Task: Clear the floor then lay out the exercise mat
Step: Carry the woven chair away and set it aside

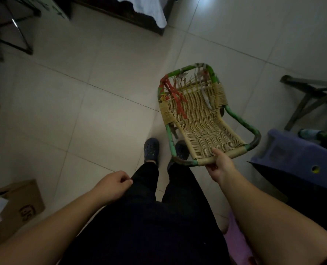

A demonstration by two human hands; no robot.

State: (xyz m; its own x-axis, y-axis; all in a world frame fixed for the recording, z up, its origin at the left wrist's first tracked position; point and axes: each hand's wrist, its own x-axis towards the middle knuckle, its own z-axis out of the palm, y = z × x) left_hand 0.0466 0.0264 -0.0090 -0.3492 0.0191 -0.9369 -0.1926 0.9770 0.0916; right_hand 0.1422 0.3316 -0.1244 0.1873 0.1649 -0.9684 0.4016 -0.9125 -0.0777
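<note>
My right hand [221, 165] is clamped on the front rail of the small woven chair [199, 119], thumb on top of the wrapped edge and fingers curled underneath it. The chair looks to hang clear of the tiled floor [94, 104], tilted, its backrest pointing away from me, just ahead of my right shoe and left of the blue plastic stool [292, 155].

I judge it light: a thin green tube frame with cane weave, easy for one hand. The frame is stiff, so the rail is the right place to hold. The weave is not; at the top of the backrest the strands are broken and loose, patched with red strips, so I would keep my fingers off that part and off the seat mesh. Held at one edge it will want to swing, so a firm wrist matters.

My left hand [113, 185] holds nothing, fingers loosely curled against my left thigh.
</note>
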